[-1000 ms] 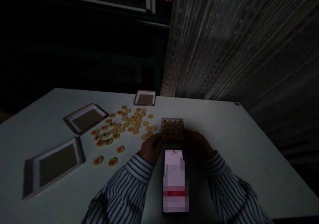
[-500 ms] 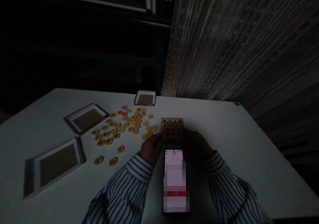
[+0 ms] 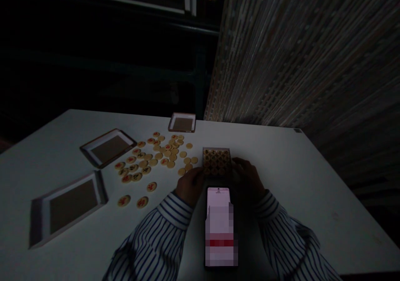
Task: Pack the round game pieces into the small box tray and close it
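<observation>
A small square box packed with round game pieces sits on the white table, just beyond a lit phone. My left hand rests against the box's near left corner, fingers curled toward it. My right hand lies at the box's right side with fingers bent along its edge; the dim light hides how firmly it grips. Both arms wear striped sleeves. Many loose round pieces with red or black marks lie scattered to the left of the box.
Three shallow box trays lie on the table: one at the near left, one farther back left, a small one at the far centre. A textured wall rises behind on the right. The room is dark.
My right hand has shifted slightly up along the box's right side. The left hand and the box stay where they were.
</observation>
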`<action>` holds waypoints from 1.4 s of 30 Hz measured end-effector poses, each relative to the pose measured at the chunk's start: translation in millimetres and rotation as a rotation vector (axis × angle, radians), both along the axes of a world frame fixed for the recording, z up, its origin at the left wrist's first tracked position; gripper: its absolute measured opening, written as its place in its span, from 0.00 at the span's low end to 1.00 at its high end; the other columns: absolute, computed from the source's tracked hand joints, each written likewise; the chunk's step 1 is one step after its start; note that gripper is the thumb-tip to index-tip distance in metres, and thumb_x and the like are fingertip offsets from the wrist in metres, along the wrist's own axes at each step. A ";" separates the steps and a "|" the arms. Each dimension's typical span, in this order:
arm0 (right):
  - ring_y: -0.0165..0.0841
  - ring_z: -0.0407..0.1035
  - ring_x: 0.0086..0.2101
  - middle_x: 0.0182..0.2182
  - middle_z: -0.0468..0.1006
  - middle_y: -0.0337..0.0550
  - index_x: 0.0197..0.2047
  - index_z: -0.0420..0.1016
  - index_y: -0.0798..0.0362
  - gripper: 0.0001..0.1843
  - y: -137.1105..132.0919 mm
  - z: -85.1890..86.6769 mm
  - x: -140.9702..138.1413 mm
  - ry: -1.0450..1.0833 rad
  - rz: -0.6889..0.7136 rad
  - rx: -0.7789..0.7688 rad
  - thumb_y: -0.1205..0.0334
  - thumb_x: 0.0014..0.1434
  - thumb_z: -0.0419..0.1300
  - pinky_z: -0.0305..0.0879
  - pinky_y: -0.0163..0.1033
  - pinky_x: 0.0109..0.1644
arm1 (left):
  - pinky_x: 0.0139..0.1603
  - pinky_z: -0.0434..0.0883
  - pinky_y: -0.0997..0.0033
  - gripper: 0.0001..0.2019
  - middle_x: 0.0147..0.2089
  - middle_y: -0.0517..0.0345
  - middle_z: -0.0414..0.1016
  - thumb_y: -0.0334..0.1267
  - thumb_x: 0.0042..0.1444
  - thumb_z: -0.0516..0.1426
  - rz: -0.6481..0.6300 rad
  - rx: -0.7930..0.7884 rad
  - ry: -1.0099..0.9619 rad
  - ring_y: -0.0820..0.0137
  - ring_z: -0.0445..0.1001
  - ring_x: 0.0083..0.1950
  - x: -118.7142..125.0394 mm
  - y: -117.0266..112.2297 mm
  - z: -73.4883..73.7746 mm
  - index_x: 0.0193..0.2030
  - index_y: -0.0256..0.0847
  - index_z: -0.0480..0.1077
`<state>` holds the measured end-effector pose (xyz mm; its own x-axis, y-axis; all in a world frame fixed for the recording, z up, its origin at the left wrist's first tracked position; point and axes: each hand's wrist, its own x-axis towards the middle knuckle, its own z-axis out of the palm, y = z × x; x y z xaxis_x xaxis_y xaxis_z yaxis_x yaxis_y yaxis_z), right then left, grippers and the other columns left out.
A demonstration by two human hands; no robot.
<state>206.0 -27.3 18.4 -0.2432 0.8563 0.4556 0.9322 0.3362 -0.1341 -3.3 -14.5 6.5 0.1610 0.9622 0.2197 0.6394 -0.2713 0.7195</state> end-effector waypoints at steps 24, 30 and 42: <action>0.39 0.61 0.45 0.47 0.68 0.48 0.37 0.73 0.50 0.11 6.2 -3.5 -13.4 -0.046 0.002 -0.060 0.55 0.54 0.55 0.57 0.44 0.45 | 0.43 0.71 0.68 0.13 0.40 0.55 0.76 0.38 0.53 0.48 -0.020 0.001 0.011 0.68 0.73 0.41 0.7 0.1 2.8 0.41 0.40 0.71; 0.38 0.61 0.45 0.47 0.68 0.49 0.39 0.72 0.51 0.12 4.5 -0.9 -12.6 -0.028 0.024 -0.036 0.56 0.55 0.54 0.58 0.44 0.46 | 0.44 0.70 0.67 0.13 0.41 0.56 0.75 0.38 0.53 0.48 -0.006 -0.005 0.011 0.68 0.73 0.42 1.1 -0.1 1.7 0.41 0.41 0.70; 0.40 0.68 0.41 0.44 0.73 0.51 0.48 0.67 0.55 0.20 -3.6 -0.3 2.7 0.018 -0.038 -0.289 0.56 0.53 0.54 0.65 0.42 0.40 | 0.44 0.70 0.67 0.14 0.41 0.54 0.75 0.37 0.53 0.48 -0.010 -0.024 0.033 0.67 0.73 0.43 0.1 -0.3 3.0 0.42 0.39 0.70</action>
<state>208.8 -31.0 18.1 -0.2023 0.9596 0.1954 0.9402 0.2461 -0.2353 -3.2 -14.8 9.5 0.1771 0.9655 0.1911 0.6602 -0.2606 0.7045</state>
